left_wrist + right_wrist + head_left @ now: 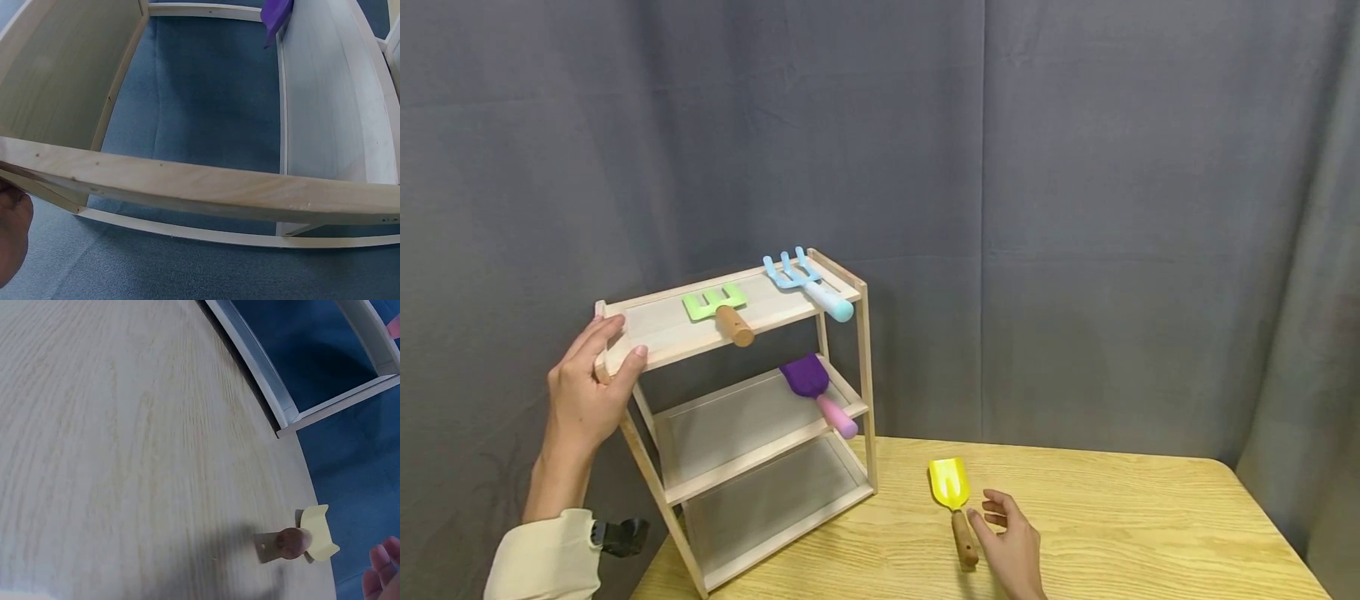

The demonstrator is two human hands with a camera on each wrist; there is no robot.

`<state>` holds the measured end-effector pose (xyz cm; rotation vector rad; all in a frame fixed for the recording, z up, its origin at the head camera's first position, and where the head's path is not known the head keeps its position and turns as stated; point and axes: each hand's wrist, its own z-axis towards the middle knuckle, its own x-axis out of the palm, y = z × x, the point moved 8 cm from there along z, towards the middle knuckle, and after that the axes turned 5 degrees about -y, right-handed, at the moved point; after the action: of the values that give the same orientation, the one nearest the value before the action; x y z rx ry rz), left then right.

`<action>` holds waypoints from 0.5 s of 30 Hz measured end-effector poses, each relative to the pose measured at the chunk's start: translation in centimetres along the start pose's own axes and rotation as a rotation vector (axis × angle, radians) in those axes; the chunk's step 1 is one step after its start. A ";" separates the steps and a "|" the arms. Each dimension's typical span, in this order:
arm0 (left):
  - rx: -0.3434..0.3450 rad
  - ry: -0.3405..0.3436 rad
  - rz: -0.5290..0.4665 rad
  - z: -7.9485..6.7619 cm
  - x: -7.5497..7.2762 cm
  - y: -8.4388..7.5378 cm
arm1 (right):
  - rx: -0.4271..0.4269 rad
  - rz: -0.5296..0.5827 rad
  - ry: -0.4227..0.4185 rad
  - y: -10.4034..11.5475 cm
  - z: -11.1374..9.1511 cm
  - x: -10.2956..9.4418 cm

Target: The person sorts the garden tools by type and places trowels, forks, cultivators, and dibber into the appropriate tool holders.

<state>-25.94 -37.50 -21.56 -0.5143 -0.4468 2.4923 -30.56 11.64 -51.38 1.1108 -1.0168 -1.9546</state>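
At the left of the head view, my left hand [583, 390] grips the upper left end of a three-tier wooden shelf rack [866, 367]. A yellow toy shovel [949, 483] with a brown wooden handle lies on the table, blade toward the curtain. Just right of its handle is my right hand [1015, 546], fingers loosely bent; the right wrist view shows that hand [384, 575] apart from the shovel [320, 536]. On the top tier rest a green hand fork [703, 304] with a wooden handle and a light blue hand fork [827, 300]. The middle tier bears a purple shovel [807, 377] with a pink handle.
The wood-grain table [1120, 517] stretches right of the rack, its far edge meeting a grey curtain [1075, 250]. A black strap device [620, 536] sits on the left wrist, by a cream sleeve [546, 558].
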 end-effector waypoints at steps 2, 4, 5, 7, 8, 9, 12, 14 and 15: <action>0.002 -0.004 0.001 0.0 -0.1 0.0 | 0.022 0.007 0.002 -0.3 -0.1 0.2; -0.001 -0.007 0.001 0.0 -0.1 0.0 | 0.044 0.005 0.006 -0.7 -0.2 0.4; -0.004 -0.006 0.002 0.0 -0.1 0.1 | 0.055 0.000 0.007 -0.9 -0.3 0.5; -0.010 -0.004 0.005 0.0 -0.2 0.1 | 0.079 -0.007 0.010 -1.3 -0.4 0.6; -0.014 -0.003 0.006 0.0 -0.2 0.1 | 0.087 -0.010 0.012 -1.4 -0.5 0.7; -0.015 -0.001 0.008 -0.1 -0.2 0.1 | 0.095 -0.014 0.016 -1.6 -0.5 0.7; -0.018 0.004 0.010 -0.1 -0.1 0.1 | 0.113 -0.016 0.017 -2.1 -0.7 0.8; -0.018 0.006 0.010 -0.1 -0.1 0.1 | 0.124 -0.015 0.017 -2.4 -0.8 0.8; -0.019 0.008 0.010 -0.1 0.0 0.1 | 0.129 -0.013 0.016 -2.6 -0.9 0.8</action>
<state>-25.90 -37.58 -21.70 -0.5343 -0.4660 2.4970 -30.51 11.95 -54.18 1.2041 -1.1435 -1.9099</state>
